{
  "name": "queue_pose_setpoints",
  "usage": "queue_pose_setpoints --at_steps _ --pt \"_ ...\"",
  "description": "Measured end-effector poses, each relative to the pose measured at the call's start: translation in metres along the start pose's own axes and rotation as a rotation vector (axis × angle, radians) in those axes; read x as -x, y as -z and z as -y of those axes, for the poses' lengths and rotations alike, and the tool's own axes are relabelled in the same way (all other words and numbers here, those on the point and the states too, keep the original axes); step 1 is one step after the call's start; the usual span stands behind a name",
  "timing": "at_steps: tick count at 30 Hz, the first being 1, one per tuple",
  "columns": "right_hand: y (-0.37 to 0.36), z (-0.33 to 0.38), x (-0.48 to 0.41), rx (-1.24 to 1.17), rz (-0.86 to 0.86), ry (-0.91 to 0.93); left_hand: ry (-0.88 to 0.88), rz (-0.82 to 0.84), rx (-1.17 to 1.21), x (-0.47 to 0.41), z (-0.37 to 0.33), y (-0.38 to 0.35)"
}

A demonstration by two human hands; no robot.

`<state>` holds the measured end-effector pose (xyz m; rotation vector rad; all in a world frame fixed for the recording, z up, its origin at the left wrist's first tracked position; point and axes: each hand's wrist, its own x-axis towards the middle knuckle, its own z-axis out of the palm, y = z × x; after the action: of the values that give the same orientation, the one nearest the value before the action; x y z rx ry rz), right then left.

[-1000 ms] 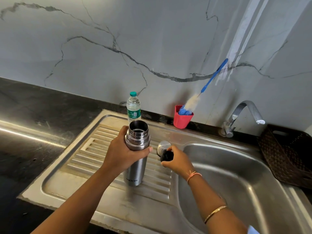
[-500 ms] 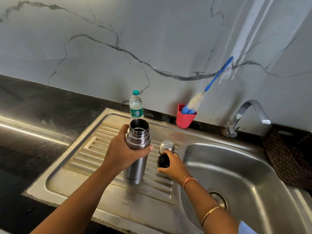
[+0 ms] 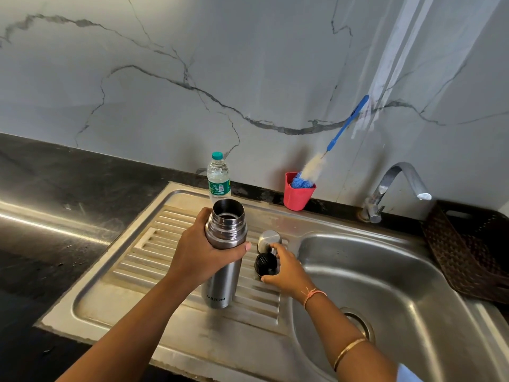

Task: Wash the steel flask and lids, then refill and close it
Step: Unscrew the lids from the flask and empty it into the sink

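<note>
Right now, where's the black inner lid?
Head view: the black inner lid is on the drainboard, right of the flask, just on the near side of the steel cap, with the right hand curled round it.

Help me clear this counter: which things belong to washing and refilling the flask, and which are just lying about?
Job: steel flask, black lid, steel cap, bottle brush, tap, sink, water bottle (likely for refilling).
Lying about: red cup holding the brush, brown basket.

black lid (image 3: 265, 264) lowered, resting on drainboard (image 3: 143, 267)
</note>
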<state>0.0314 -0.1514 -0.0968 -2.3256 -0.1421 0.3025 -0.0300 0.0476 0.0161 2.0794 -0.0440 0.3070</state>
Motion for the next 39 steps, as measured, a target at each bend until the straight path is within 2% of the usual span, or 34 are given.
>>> queue_pose_setpoints --at_steps 3,6,8,11,13,15,18,21,27,30,36,39 --pt "0.005 0.005 0.004 0.002 -0.118 0.044 -0.006 0.009 0.018 0.001 -0.003 -0.002" --pt "0.012 0.016 0.010 -0.222 -0.231 0.061 -0.009 0.010 0.047 0.003 -0.006 -0.008" --pt "0.022 0.026 0.018 -0.380 -0.230 0.072 -0.018 0.012 0.066 0.005 -0.010 -0.015" --pt "0.045 0.035 0.036 -0.617 0.005 0.134 -0.045 0.032 0.121 0.009 -0.015 -0.026" --pt "0.058 0.032 0.049 -0.670 0.190 0.172 -0.075 0.075 0.169 0.013 -0.020 -0.037" --pt "0.068 0.028 0.060 -0.653 0.307 0.185 -0.086 0.108 0.210 0.016 -0.026 -0.049" --pt "0.080 0.020 0.072 -0.514 0.343 0.210 -0.058 0.131 0.304 0.016 -0.037 -0.071" --pt "0.087 0.012 0.084 -0.383 0.240 0.205 0.028 0.129 0.450 0.015 -0.047 -0.094" --pt "0.084 -0.009 0.100 -0.434 -0.220 0.269 0.132 0.197 0.657 0.021 -0.071 -0.137" --pt "0.093 -0.021 0.107 -0.404 -0.326 0.264 0.130 0.273 0.609 0.022 -0.077 -0.155" --pt "0.115 -0.046 0.110 -0.387 -0.409 0.148 0.126 0.556 0.451 0.011 -0.066 -0.174" --pt "0.130 -0.058 0.108 -0.341 -0.470 0.090 0.133 0.566 0.266 0.010 -0.044 -0.183"
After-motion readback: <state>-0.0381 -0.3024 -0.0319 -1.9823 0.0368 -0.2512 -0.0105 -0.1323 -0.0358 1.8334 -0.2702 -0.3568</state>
